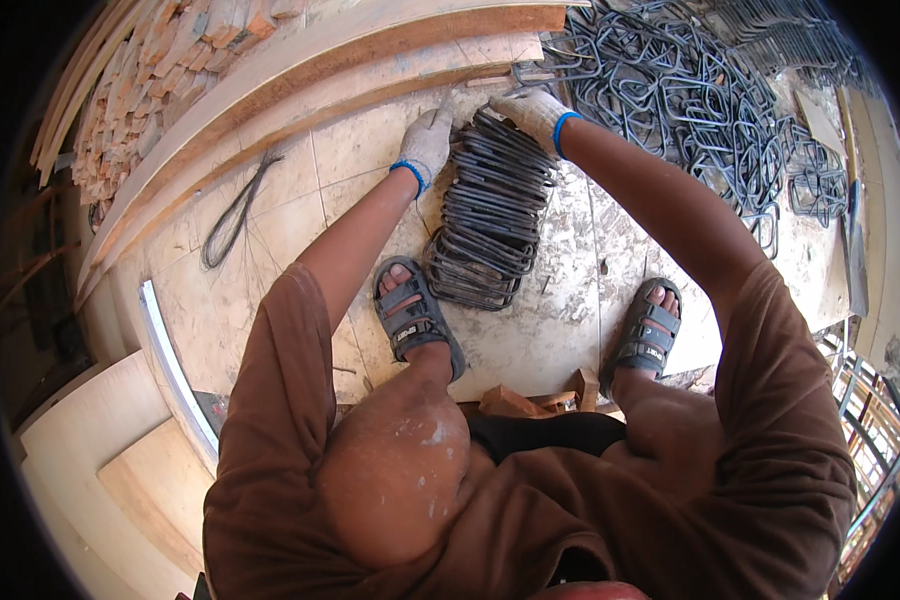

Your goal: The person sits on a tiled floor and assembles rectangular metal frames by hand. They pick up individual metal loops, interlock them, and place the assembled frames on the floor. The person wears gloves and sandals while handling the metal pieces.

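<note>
A row of bent steel rebar stirrups lies packed together on the floor between my feet and my hands. My left hand, in a pale work glove with a blue cuff, is at the row's far left corner. Its fingers are pinched together near a thin strand, too fine to make out for certain. My right hand, gloved alike, reaches over the far end of the row. Its fingers curl against the farthest stirrups. To the left, a looped bundle of thin tie wire rests on the tiles.
A large tangled heap of stirrups spreads at the far right. Long wooden boards cross the far left, with stacked timber pieces behind them. My sandalled feet stand either side, the left sandal close to the row.
</note>
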A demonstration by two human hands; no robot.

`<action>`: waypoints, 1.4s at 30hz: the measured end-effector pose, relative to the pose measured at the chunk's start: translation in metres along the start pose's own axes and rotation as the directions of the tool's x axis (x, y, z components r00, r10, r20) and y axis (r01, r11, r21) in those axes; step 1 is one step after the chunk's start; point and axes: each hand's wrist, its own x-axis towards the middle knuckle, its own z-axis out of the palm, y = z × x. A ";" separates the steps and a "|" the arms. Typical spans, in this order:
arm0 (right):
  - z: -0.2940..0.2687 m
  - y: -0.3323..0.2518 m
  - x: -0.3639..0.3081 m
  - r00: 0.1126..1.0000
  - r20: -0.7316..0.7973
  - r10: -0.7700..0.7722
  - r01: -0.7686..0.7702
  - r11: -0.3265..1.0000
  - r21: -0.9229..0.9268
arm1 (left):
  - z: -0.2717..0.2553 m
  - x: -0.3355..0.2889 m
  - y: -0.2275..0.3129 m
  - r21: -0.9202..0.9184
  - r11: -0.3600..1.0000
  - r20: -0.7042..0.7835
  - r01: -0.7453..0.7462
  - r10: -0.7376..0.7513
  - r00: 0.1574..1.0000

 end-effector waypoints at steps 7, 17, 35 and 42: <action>0.009 -0.014 -0.001 0.946 0.057 -0.320 0.272 0.681 -0.680 | -0.007 0.013 -0.015 -0.222 0.974 -0.025 0.037 -0.043 0.999; -0.009 -0.010 -0.013 0.918 0.122 -0.377 0.389 0.799 -0.459 | -0.023 -0.017 0.028 -0.217 0.966 -0.032 0.143 -0.154 0.988; 0.000 -0.076 0.009 0.935 -0.209 0.287 0.072 0.423 0.903 | -0.002 0.012 0.068 -0.318 0.945 0.066 0.082 -0.064 0.996; 0.006 -0.078 0.004 0.979 -0.204 -0.025 0.164 0.689 0.705 | -0.004 -0.005 0.085 -0.364 0.930 0.260 0.057 0.042 0.965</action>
